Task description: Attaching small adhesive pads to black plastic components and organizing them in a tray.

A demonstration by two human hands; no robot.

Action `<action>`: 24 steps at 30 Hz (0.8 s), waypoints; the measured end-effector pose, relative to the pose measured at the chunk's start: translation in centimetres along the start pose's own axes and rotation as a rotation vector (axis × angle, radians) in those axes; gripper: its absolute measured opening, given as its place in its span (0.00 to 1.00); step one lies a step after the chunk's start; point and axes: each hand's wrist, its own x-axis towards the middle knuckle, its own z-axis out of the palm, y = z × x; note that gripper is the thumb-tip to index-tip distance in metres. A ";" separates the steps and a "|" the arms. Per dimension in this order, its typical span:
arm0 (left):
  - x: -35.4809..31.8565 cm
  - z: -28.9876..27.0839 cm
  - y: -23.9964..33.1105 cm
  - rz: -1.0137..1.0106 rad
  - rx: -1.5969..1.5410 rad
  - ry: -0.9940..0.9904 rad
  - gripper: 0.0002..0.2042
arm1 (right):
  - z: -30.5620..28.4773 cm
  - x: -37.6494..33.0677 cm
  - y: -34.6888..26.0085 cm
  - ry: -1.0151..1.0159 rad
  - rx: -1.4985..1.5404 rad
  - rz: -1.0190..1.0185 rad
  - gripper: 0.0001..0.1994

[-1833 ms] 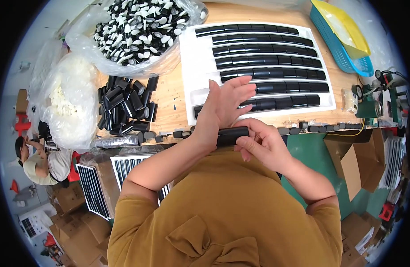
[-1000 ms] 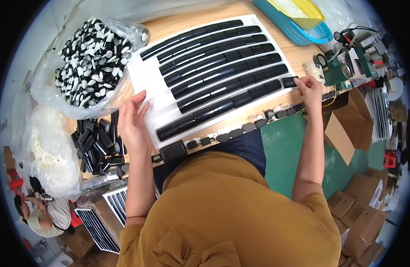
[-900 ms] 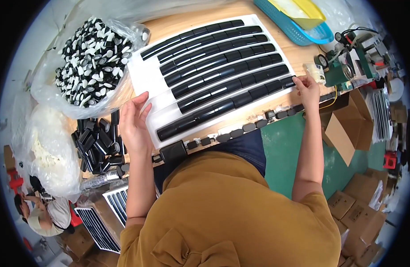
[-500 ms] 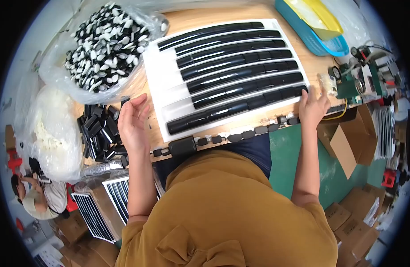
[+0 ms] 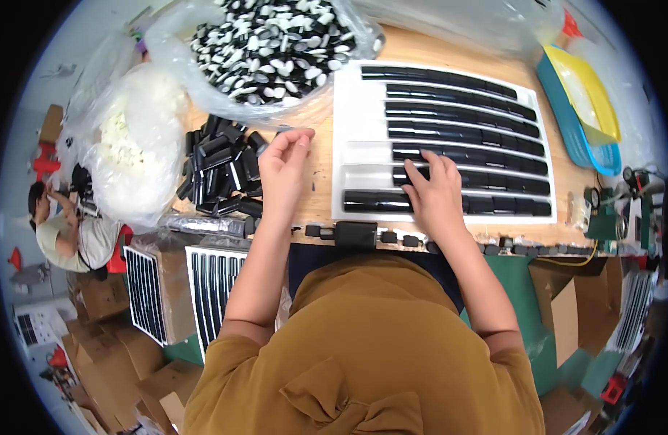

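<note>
A white tray (image 5: 361, 119) lies on the wooden table, with rows of glossy black cylindrical pieces (image 5: 473, 136) in its grooves. My right hand (image 5: 439, 196) is over the lower rows, thumb and fingers apart, its fingertips touching pieces near the left ends of the rows. My left hand (image 5: 282, 174) hovers between the tray and a heap of loose black pieces (image 5: 219, 163). Its thumb and fingers are pinched together; whatever may be between them is hidden. The left ends of some grooves are bare white.
A clear bag of black and white caps (image 5: 272, 54) is beyond the heap, a bag of pale bits (image 5: 124, 156) at the left. Blue and yellow baskets (image 5: 577, 109) stand far right. Small dark blocks (image 5: 356, 234) line the front edge. Another person (image 5: 62, 225) sits at far left.
The view has swung left. My right hand has moved from the right end of the nearest row to the rows' left ends. My left hand's fingers have drawn together.
</note>
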 end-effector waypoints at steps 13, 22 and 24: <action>13.2 -2.5 -2.0 0.126 1.364 0.201 0.17 | -0.7 0.7 -0.5 0.055 0.103 -0.021 0.13; 12.9 -2.8 -3.0 0.076 1.193 0.176 0.22 | -2.1 0.0 0.1 0.302 0.649 0.322 0.10; 12.9 -3.7 -3.5 0.093 1.122 0.185 0.23 | -2.1 0.0 0.1 0.373 0.803 0.371 0.10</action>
